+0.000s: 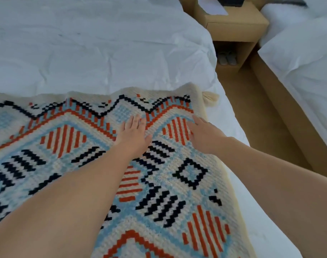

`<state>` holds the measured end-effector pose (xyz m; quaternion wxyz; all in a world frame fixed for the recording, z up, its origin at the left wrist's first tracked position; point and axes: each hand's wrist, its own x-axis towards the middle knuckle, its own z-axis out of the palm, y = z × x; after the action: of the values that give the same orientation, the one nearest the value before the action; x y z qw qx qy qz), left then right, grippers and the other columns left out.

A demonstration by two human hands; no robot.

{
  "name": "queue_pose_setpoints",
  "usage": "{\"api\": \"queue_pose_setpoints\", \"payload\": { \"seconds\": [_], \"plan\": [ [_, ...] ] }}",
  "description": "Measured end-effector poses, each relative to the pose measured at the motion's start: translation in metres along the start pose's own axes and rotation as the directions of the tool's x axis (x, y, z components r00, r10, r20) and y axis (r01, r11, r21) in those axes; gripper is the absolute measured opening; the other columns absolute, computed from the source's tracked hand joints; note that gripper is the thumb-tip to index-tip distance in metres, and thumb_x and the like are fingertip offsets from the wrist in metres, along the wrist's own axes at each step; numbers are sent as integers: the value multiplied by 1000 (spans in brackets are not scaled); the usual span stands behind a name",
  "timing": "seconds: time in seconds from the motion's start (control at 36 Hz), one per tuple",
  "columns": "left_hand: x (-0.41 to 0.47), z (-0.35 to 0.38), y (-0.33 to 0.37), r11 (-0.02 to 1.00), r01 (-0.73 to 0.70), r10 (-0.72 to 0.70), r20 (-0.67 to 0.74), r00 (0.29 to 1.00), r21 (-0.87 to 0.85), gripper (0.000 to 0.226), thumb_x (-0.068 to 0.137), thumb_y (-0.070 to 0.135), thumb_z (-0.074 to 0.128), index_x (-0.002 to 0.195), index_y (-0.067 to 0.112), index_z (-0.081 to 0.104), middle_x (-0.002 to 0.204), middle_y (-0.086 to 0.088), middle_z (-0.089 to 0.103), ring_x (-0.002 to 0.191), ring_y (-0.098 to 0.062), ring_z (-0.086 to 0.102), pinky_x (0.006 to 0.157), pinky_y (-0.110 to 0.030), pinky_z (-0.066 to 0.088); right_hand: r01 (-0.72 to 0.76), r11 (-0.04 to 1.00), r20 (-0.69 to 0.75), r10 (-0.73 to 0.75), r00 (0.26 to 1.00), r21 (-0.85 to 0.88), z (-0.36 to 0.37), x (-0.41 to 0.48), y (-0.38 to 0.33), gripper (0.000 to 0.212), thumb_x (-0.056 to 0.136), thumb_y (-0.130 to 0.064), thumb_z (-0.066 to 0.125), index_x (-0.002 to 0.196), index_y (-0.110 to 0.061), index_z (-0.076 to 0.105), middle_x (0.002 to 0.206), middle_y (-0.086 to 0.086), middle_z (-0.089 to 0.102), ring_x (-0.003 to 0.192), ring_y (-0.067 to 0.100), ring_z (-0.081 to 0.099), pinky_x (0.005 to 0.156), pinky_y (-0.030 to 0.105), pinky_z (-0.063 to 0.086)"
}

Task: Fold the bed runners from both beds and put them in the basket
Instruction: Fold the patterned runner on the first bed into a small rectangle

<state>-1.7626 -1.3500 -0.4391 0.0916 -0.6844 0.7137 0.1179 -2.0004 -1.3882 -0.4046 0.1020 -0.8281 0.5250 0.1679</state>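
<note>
A woven bed runner point(177, 183) in cream, light blue, orange and black lies spread flat across the near bed point(84, 53), with a cream tassel point(211, 97) at its far right corner. My left hand point(133, 133) rests flat on the runner near its far edge, fingers extended. My right hand point(203, 134) lies flat on the runner just to the right, fingers spread, a short gap between the two hands. Neither hand grips the fabric. No basket is in view.
White bedding covers the near bed beyond the runner. A tan aisle of floor point(255, 112) runs along the right side. A wooden nightstand point(235, 23) stands at the top, with slippers point(227, 58) in its lower shelf. A second white bed point(304, 58) is at far right.
</note>
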Motion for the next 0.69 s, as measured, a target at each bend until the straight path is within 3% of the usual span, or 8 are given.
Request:
{"api": "queue_pose_setpoints", "payload": {
  "seconds": [0.11,0.22,0.33,0.44,0.58,0.64,0.69],
  "plan": [
    [36,27,-10,999,-19,18,-21,1000,-39,69,98,53,13,150,15,-13,158,-6,-19,144,-21,-19,118,-42,-6,-75,995,-74,80,994,67,17,44,10,59,98,-20,40,152,-15,16,161,9,4,147,30,8,116,44,26],
    [66,43,-22,999,-27,24,-85,996,-33,72,95,60,9,150,18,-13,158,-5,-19,144,-20,-19,118,-43,-8,-91,994,-50,94,994,64,16,76,21,68,95,-11,42,153,-18,8,161,7,-9,149,24,1,109,41,36],
    [90,49,-30,999,-40,36,-109,993,-28,74,92,64,5,150,22,-14,158,-4,-20,145,-23,-19,117,-45,-9,-144,988,-98,150,984,62,8,102,30,74,94,-11,49,154,-21,6,161,5,-10,148,29,4,110,42,32],
    [107,58,-37,999,-31,25,-140,990,-45,74,91,66,2,149,25,-18,158,-2,-22,144,-23,-20,117,-44,-11,-147,989,-172,140,975,-28,-5,132,39,76,95,-20,54,154,-18,5,161,10,-6,148,29,-3,118,42,13],
    [109,75,-37,997,-26,15,-154,988,-70,73,90,65,-2,148,24,-21,157,-2,-23,143,-22,-23,117,-43,-13,-152,988,-214,151,965,8,-23,163,49,76,90,-2,53,152,-11,10,161,13,-3,147,31,1,118,42,15],
    [110,79,-36,996,-27,13,-162,987,-83,73,90,65,-1,148,24,-21,156,-1,-24,143,-22,-23,117,-43,-13,-167,985,-240,150,959,-53,-28,169,50,78,88,3,55,151,-10,11,157,17,14,145,34,11,116,42,18],
    [112,80,-38,995,-33,17,-164,986,-96,73,90,65,0,148,25,-21,157,-1,-24,143,-21,-23,117,-43,-12,-194,976,-256,162,953,-103,-32,168,46,62,86,5,51,143,-5,28,124,20,49,126,37,39,105,40,31]
  ]
}}
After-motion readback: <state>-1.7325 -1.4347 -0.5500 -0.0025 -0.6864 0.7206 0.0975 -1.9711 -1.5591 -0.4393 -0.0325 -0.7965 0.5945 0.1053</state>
